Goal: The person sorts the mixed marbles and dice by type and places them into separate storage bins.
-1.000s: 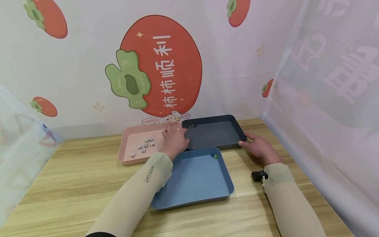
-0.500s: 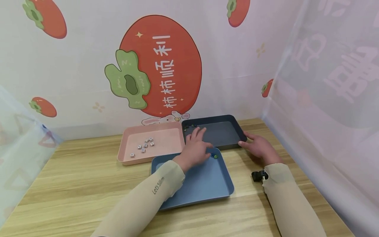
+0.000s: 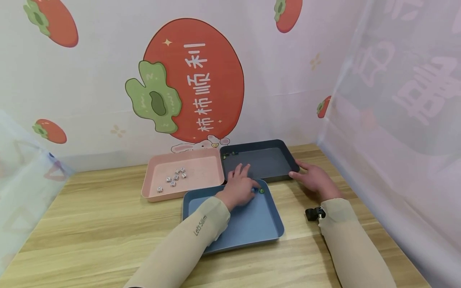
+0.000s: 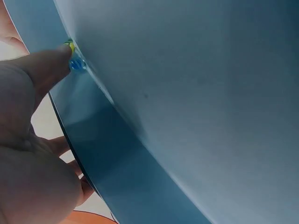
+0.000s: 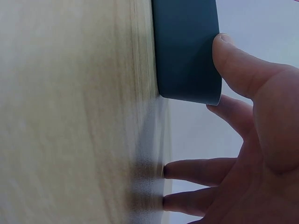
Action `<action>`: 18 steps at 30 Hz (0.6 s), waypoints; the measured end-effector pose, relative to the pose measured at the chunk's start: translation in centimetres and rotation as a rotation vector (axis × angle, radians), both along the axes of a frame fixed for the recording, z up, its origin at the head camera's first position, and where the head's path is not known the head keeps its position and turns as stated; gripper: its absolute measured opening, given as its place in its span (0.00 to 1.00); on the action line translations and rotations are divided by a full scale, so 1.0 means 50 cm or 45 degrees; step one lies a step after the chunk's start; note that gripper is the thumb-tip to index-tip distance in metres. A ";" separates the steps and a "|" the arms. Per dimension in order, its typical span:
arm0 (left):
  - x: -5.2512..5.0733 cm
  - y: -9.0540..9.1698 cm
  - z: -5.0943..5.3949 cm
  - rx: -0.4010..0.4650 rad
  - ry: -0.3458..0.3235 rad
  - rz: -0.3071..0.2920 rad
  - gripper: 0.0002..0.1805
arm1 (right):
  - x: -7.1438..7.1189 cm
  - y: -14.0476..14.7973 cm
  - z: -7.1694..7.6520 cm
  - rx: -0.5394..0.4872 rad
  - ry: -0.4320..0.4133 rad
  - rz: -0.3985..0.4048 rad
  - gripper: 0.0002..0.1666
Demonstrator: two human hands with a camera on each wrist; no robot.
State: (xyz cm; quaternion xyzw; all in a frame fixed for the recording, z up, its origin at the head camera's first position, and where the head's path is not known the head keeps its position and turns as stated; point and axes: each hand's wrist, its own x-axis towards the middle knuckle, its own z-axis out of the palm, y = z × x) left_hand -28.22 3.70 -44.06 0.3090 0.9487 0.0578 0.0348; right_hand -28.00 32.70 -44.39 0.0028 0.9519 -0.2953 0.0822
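Observation:
My left hand [image 3: 239,190] reaches over the far wall of the blue tray [image 3: 252,228], fingers extended beyond the rim. In the left wrist view its thumb touches or nearly touches a green-and-yellow marble [image 4: 70,45], beside a blue marble [image 4: 77,64] at the inner foot of the wall. My right hand [image 3: 315,180] holds the near right corner of the dark grey tray [image 3: 266,162] between thumb and index finger, its other fingers stretched out in the right wrist view. Several small marbles [image 3: 234,153] lie in that tray's far left corner.
The pink tray [image 3: 205,172], holding several white dice [image 3: 176,177], stands left of the dark grey tray. All three trays sit close together on the wooden table [image 3: 90,224]. A printed cloth [image 3: 266,100] hangs behind them, another on the right.
My left hand has moved from the left end of the dark grey tray toward the right and nearer, to the blue tray's marbles. The right hand stays at its corner.

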 end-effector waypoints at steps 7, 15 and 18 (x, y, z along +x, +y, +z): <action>-0.006 -0.012 0.002 0.030 -0.034 0.000 0.19 | 0.001 -0.003 0.001 -0.005 -0.008 -0.002 0.49; -0.018 -0.032 0.002 -0.011 0.017 -0.007 0.18 | 0.002 -0.004 0.004 -0.016 -0.014 -0.006 0.50; -0.018 -0.035 0.004 -0.007 0.008 -0.004 0.17 | 0.003 -0.004 0.005 -0.013 -0.011 -0.009 0.50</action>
